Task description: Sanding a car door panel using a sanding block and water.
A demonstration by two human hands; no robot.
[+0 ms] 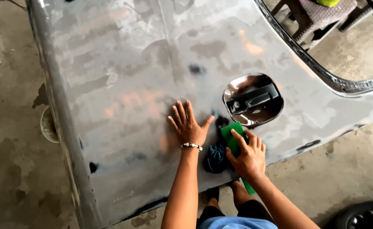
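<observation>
Item: green sanding block (pixel 232 136), pinched flat under your right hand (pixel 246 157), on the grey car panel (pixel 123 85) below the open fuel-filler recess (pixel 253 99). Left hand (pixel 188 125) spread, palm pressed beside it. Keep the block flat; dark cloth (pixel 215 159) lies just inboard.
</observation>
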